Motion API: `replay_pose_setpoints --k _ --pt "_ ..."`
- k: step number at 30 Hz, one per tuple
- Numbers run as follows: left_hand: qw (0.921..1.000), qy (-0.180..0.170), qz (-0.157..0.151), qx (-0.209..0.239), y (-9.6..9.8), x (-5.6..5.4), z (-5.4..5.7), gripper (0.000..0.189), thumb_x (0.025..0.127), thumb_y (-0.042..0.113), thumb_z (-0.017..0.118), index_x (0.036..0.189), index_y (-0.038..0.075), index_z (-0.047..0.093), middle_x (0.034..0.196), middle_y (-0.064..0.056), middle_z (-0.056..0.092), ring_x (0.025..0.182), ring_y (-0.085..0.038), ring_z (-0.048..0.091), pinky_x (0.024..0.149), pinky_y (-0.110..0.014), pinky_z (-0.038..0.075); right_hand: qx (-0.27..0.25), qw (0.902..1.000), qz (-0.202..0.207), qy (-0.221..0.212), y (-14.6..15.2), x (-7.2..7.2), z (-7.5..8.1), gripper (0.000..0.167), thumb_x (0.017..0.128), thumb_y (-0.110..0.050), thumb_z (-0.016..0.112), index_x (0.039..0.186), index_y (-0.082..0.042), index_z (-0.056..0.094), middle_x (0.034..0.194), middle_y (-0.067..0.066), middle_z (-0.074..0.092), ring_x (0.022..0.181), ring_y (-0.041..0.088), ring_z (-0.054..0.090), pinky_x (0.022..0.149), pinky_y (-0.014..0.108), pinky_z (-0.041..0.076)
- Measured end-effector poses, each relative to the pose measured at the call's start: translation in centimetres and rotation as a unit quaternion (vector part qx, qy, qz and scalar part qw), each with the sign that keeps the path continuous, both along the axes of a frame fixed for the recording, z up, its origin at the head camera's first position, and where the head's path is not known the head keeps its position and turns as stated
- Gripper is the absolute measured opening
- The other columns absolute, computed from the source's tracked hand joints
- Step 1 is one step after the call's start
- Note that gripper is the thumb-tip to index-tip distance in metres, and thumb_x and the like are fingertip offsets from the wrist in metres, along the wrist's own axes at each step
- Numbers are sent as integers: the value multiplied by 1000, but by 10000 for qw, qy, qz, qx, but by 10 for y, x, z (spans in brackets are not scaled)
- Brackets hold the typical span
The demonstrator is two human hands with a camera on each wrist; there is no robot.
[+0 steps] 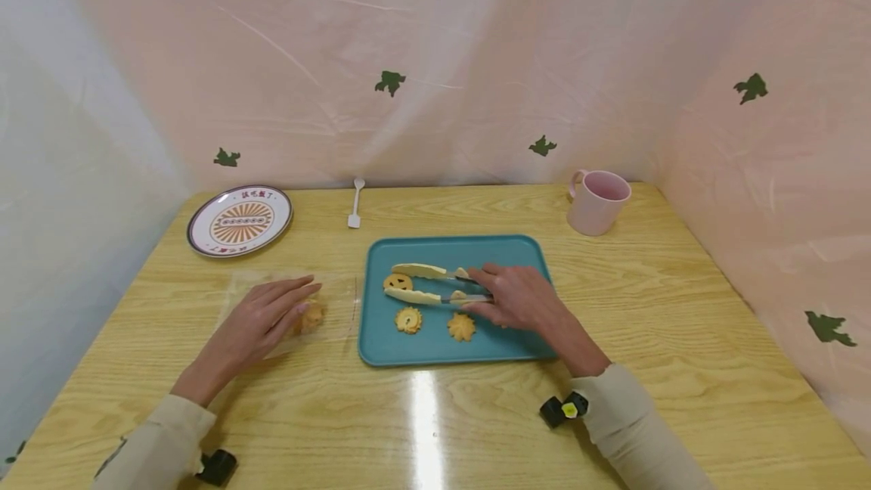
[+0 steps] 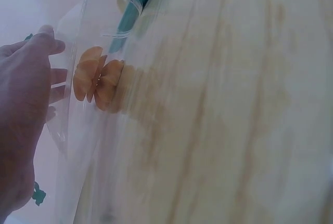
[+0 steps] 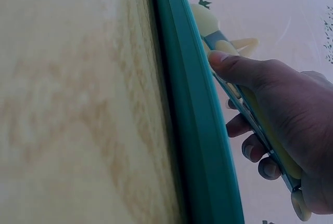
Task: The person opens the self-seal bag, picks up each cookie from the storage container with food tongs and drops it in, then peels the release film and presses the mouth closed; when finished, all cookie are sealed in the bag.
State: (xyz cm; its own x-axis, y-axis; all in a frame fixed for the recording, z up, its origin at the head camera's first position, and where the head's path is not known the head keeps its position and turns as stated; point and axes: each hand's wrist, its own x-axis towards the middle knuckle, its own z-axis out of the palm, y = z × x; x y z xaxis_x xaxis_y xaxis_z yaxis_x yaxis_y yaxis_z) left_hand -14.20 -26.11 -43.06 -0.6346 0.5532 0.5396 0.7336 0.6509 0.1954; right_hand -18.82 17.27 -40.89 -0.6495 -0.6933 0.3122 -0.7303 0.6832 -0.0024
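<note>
My right hand (image 1: 520, 297) grips a pair of cream-tipped metal tongs (image 1: 425, 298) over the teal tray (image 1: 463, 350). The tongs' arms are spread, with a round cookie (image 1: 398, 282) with dark spots between their tips. In the right wrist view, the thumb and fingers wrap the tongs' handles (image 3: 255, 115). Two more cookies are on the tray: a ring-edged cookie (image 1: 408, 320) and a flower-shaped cookie (image 1: 461, 327). My left hand (image 1: 261, 320) lies at a clear plastic bag (image 1: 340, 316), fingers fairly straight. Flower-shaped cookies (image 2: 106, 83) sit inside the bag, beside those fingers.
A patterned plate (image 1: 204, 237) stands at the back left of the wooden table (image 1: 327, 414). Near the back edge lies a small white spoon-like utensil (image 1: 357, 203). A pink mug (image 1: 593, 210) stands at the back right. Curtains with leaf and bird shapes surround the table.
</note>
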Motion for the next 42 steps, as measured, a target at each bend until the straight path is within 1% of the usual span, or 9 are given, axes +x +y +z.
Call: replay_pose_setpoints --k 5,15,23,27,36,42 --pt "10000 -50 37 -14 0 0 0 36 103 13 64 139 5 65 138 -16 64 120 -38 62 100 -58 44 -18 10000 -40 -33 2 1 0 60 90 -51 77 126 -3 71 95 6 68 55 16 57 49 34 50" --pt "9999 -106 95 -45 1 1 2 40 99 8 68 139 6 65 138 -16 64 121 -38 61 101 -57 44 -96 9999 49 31 7 2 0 55 90 -48 79 122 -4 72 88 4 65 52 13 52 46 31 46" --pt "9999 -60 62 -55 1 1 1 37 101 10 66 138 5 65 138 -16 64 120 -38 61 100 -56 44 -150 9999 22 -44 9 3 -1 53 90 -47 78 122 -5 73 89 3 65 53 13 54 47 31 47" --pt "9999 -55 57 -72 1 1 1 38 100 8 68 138 4 65 138 -16 64 120 -38 61 100 -56 44 -174 9998 45 -43 8 3 0 52 90 -47 78 121 -6 73 87 2 65 53 12 52 46 30 45" --pt "9998 -143 114 -109 1 0 1 37 102 11 65 138 4 65 139 -16 63 121 -39 61 100 -58 44 -362 9990 250 103 6 4 1 51 88 -46 80 120 -8 73 87 2 65 53 12 52 45 31 44" --pt "9997 -169 120 -99 2 1 1 37 103 12 65 139 5 65 139 -16 63 121 -38 61 100 -58 45 -531 9974 429 225 1 6 0 51 85 -44 83 119 -8 72 84 1 63 51 11 49 42 28 39"
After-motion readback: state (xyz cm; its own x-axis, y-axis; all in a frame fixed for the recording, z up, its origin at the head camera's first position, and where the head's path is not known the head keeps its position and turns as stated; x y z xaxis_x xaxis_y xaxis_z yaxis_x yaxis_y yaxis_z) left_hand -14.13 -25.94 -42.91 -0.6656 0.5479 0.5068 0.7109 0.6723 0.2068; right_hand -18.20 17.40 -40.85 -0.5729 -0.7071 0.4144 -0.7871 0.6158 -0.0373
